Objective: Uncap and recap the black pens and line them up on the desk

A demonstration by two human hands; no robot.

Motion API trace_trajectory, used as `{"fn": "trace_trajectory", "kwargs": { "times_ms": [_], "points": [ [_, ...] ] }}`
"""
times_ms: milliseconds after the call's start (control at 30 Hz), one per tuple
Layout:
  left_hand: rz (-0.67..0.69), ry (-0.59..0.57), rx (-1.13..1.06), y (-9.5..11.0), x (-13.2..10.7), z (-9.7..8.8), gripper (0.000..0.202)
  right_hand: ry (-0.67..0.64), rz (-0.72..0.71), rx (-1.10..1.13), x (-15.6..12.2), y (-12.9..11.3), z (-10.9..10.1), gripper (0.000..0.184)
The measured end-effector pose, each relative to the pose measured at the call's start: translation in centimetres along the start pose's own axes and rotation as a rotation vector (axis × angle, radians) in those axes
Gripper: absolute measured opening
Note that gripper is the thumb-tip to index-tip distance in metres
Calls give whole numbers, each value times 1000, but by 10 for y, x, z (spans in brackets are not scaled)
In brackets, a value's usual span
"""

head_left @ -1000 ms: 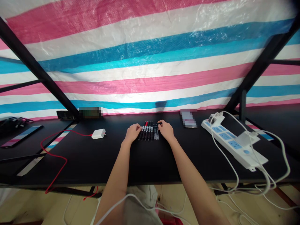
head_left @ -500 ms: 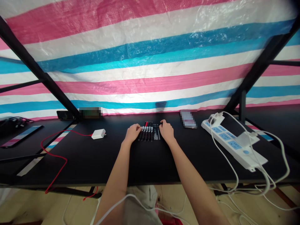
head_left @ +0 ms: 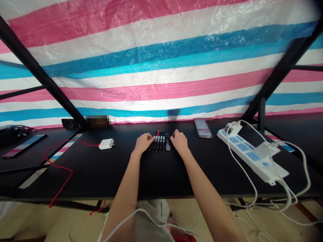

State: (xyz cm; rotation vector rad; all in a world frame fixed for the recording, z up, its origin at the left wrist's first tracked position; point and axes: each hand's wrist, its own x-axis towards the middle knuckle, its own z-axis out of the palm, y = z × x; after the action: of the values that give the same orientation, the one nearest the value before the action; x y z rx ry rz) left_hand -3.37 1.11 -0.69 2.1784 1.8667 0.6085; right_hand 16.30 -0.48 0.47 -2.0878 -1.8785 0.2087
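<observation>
Several dark pens (head_left: 159, 144) with white markings lie side by side on the black table, one with a red end. Thin clear sticks (head_left: 167, 143), perhaps pen refills, lie close against their right side. My left hand (head_left: 143, 143) rests at the left end of the row, its thumb side touching the outermost pen; its fingers are slightly bent and apart from the thumb. To the right of the clear sticks, my right hand (head_left: 180, 141) lies on the table with a narrow gap to them. Its thumb and forefinger stand apart, and the other fingers are partly hidden.
On the right lies a white power strip (head_left: 242, 148) with plugs and white cables. A blurred phone (head_left: 202, 128) sits behind my right hand. Leftward are a white charger (head_left: 106, 144), a red cable (head_left: 60, 168) and a flat reflective panel (head_left: 24, 146). Striped sheeting (head_left: 161, 90) hangs behind.
The clear sticks are gathered closer to the dark pens. My right hand has shifted very slightly and now stands a little apart from them. My left hand has edged slightly to the right.
</observation>
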Motion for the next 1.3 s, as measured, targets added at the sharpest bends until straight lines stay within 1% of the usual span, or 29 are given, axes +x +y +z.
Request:
{"fn": "trace_trajectory", "kwargs": {
  "times_ms": [133,233,367,500,600,700,800,933,1033,1133,1167,1233,1300],
  "points": [
    [-8,-9,29,1,0,0,22,27,-15,-16,-1,1,1,18],
    [7,0,75,2,-1,0,19,49,2,-35,-1,2,2,20],
    [4,39,214,5,-4,-1,12,79,74,-54,-3,4,2,22],
    [-58,63,284,5,-5,-3,12,108,123,-80,-3,6,4,22],
    [-86,74,282,3,-5,-4,13,121,114,-109,0,6,8,21],
    [-78,67,242,0,-3,-3,15,100,100,-131,2,6,11,22],
    [-54,59,188,-1,-2,-3,19,81,97,-148,3,6,11,24],
    [12,117,155,-1,-2,-5,19,48,69,-117,2,7,6,24],
    [96,195,141,1,-2,-5,19,22,66,-10,3,8,3,30],
    [167,244,117,4,-2,-5,17,3,122,215,8,10,3,40],
    [185,247,102,5,-2,-5,16,-8,120,330,11,10,4,45],
    [216,244,71,6,-3,-4,14,-31,73,612,17,11,6,54],
    [244,235,46,7,-2,-4,13,-38,20,906,22,12,10,58]
  ]
}}
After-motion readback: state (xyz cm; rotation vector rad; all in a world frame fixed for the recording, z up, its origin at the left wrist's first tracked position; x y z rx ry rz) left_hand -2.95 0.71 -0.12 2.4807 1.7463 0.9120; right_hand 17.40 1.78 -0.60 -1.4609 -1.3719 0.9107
